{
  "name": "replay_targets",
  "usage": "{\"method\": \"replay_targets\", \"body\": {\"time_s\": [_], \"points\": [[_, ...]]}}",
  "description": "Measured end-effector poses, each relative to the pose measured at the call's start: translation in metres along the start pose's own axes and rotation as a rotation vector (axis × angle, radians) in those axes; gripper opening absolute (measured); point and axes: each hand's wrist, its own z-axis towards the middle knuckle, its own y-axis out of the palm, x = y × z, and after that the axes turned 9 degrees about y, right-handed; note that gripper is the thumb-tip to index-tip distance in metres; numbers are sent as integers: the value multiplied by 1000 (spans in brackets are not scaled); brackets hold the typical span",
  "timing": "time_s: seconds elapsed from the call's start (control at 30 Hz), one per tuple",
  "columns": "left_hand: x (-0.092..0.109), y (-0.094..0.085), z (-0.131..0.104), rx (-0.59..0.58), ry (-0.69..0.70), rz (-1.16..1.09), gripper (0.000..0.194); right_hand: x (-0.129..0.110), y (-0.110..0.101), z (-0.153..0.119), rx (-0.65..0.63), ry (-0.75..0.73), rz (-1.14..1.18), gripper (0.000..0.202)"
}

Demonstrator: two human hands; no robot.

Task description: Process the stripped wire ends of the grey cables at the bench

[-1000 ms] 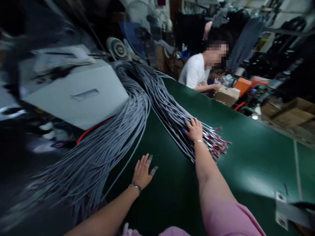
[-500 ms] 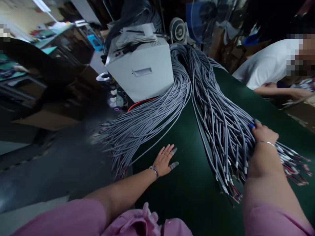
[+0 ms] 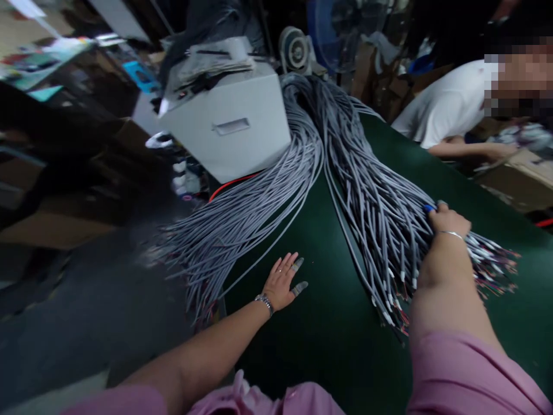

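Clock read on the view, 12 at top. Green tabletop, smooth, dull sheen, runs from 6 up to 1 and out to 4. Grey cables lie across it: one mass bent over at 12, split in two. One branch fans toward 7–8, ends hanging past the table edge; the other spreads toward 3–4, ends on the green, stripped to thin coloured wires with white sleeves.

Right hand at 3, palm down on the second branch, near its ends; fingers partly hidden, can't tell how tightly closed or whether it grips any. Left hand at 6, spread on bare tabletop, holding nothing, grey covers on two digits, near the first branch.

Pale box with recessed handle at 11, papers on top, red cord under its lower edge. Round fan-like unit at 12. Co-worker in white shirt at 2, across the table, arm toward a cardboard box at 3. Grey floor at 8; blue stool and cluttered bench at 10. Room dim, edges blurred.
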Motion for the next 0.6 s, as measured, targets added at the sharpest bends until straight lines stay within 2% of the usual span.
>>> {"method": "replay_targets", "body": {"time_s": [0.1,0.23,0.43,0.6], "points": [[4,5,3,-12,-4,23,71,3,-8,-17,-10,21,105,66],[9,8,4,-29,9,41,71,9,-9,-35,-5,47,134,67],[13,4,1,-18,11,44,71,7,-6,-64,89,26,165,67],[9,-6,-7,38,17,38,69,4,-27,-105,167,41,233,62]]}}
